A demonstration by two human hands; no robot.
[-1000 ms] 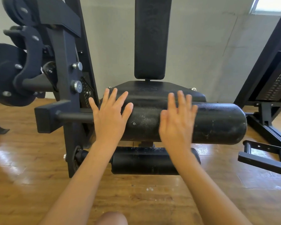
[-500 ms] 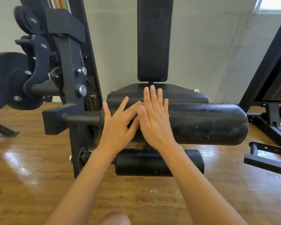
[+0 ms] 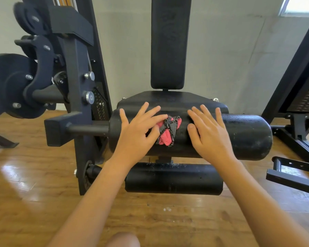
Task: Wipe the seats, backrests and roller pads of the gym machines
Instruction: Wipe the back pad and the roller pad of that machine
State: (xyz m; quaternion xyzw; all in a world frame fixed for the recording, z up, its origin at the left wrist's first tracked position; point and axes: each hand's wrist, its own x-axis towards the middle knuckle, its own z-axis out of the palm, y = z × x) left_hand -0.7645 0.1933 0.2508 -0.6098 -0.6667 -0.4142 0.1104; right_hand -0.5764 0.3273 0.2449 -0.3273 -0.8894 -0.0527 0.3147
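Now: both hands flat on the upper roller pad (image 3: 248, 136) of a leg machine. A bunched pink-and-black cloth (image 3: 168, 132) lies on the pad's crown between them.

Left hand (image 3: 137, 132): fingers straight and spread, forefinger and thumb touching the cloth's left edge, not closed round it. Right hand (image 3: 209, 134): fingers straight, palm down, just beside the cloth, not touching it.

Step, as I judge it: wiping this pad. Best to press the cloth under one palm, steady the roller with the other so it cannot spin, and sweep along its length out to the scuffed right end. A loose wad will skate.

Pad skin is black vinyl, pale specks showing. Lower roller pad (image 3: 173, 178) has dusty flecks along its top. Seat (image 3: 168, 98) and backrest (image 3: 169, 41) sit behind.

Room: glossy wood floor (image 3: 25, 193), grey plaster wall (image 3: 230, 50), weight plate (image 3: 5, 82) at left, second frame at right.
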